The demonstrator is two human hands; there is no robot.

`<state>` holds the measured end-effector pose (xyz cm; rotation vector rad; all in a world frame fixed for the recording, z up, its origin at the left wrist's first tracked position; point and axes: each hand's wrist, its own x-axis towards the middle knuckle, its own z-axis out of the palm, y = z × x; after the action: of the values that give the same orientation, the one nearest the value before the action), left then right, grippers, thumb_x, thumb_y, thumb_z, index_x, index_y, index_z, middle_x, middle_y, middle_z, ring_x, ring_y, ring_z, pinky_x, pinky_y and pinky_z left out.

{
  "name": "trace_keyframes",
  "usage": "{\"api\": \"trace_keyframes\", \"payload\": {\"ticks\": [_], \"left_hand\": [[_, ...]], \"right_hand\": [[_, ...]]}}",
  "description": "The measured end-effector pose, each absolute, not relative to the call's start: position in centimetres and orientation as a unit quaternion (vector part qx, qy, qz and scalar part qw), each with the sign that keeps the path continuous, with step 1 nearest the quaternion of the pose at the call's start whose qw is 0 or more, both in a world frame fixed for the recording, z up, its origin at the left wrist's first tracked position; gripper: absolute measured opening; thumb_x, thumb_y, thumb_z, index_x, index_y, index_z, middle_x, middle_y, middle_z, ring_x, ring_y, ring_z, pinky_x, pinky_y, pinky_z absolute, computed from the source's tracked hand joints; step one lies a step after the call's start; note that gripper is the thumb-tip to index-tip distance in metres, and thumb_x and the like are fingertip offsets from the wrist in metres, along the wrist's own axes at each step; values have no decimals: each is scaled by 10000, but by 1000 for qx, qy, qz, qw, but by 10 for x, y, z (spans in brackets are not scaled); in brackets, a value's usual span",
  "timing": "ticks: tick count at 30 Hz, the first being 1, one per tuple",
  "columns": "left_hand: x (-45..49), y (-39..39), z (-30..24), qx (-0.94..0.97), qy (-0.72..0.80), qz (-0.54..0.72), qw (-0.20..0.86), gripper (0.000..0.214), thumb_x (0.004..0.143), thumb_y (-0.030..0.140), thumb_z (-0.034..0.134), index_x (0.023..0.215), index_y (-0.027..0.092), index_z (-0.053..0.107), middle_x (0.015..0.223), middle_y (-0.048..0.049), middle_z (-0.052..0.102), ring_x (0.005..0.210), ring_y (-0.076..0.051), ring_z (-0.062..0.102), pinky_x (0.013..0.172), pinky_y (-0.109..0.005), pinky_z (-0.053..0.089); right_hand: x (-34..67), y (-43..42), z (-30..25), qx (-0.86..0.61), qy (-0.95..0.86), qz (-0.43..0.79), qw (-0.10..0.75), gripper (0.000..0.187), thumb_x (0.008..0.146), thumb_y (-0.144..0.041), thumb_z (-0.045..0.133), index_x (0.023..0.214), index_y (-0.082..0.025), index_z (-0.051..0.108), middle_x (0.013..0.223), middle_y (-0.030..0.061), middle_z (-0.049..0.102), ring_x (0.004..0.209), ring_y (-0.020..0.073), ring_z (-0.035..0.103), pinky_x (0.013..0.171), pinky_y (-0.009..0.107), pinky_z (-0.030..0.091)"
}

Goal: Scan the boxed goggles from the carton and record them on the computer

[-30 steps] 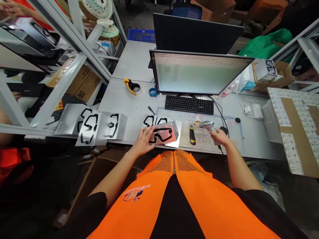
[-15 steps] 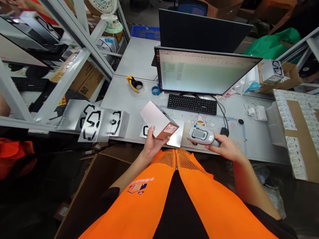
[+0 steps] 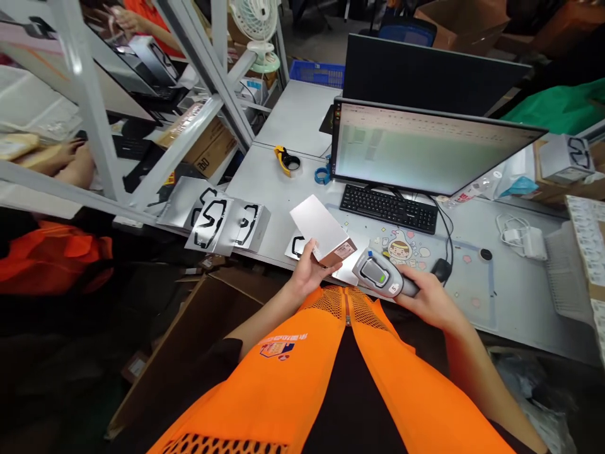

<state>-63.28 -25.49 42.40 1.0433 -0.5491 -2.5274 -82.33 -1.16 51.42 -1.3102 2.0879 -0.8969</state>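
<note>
— Why do we tip the box (image 3: 324, 230) up like that?
— Our left hand (image 3: 309, 268) grips it above the near desk (image 3: 278, 195) edge so its labelled end faces right, towards the scanner (image 3: 380, 275); our right hand (image 3: 425, 296) is wrapped round the handle, head just beside the label

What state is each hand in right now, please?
Left hand: closed, holding a silver box by its labelled end.
Right hand: closed around a handheld scanner, its head close to that box.
</note>
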Motion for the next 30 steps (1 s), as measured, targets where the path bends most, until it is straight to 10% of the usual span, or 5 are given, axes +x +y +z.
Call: {"api": "trace_keyframes", "payload": {"ticks": [6, 10, 15, 30], "left_hand": [[-599, -295, 427, 397, -330, -839, 173, 877, 843, 575, 944, 1593, 350, 549, 1605, -166, 644, 1353, -408, 727, 1100, -637, 615], [-558, -355, 430, 533, -584, -559, 250, 1007, 752, 395, 977, 1645, 246, 536, 1711, -197, 520, 1592, -425, 509, 1348, -587, 409], [-510, -410, 425, 615, -751, -215, 107, 1120, 850, 542, 861, 1801, 230, 357, 1814, -230, 358, 1605, -588, 374, 1279, -849, 327], [-495, -500, 378, 603, -767, -198, 88, 1056, 963, 648, 701, 1811, 161, 304, 1878, -201, 236, 1727, -537, 122, 1359, -735, 266]], "right_hand": [[-837, -3, 497, -410, 818, -324, 241, 497, 914, -589, 775, 1251, -226, 819, 1137, 109, 847, 1059, 362, 787, 976, 473, 644], [-841, -2, 487, -373, 832, -328, 247, 553, 881, -646, 792, 1236, -224, 833, 1126, 111, 850, 1072, 376, 777, 1019, 491, 624], [-844, -1, 475, -354, 842, -320, 252, 564, 905, -641, 762, 1273, -217, 822, 1129, 104, 844, 1065, 359, 768, 979, 468, 608], [-851, 1, 459, -319, 858, -312, 256, 519, 866, -581, 750, 1221, -210, 824, 1066, 89, 841, 1011, 334, 758, 920, 422, 592]]}}
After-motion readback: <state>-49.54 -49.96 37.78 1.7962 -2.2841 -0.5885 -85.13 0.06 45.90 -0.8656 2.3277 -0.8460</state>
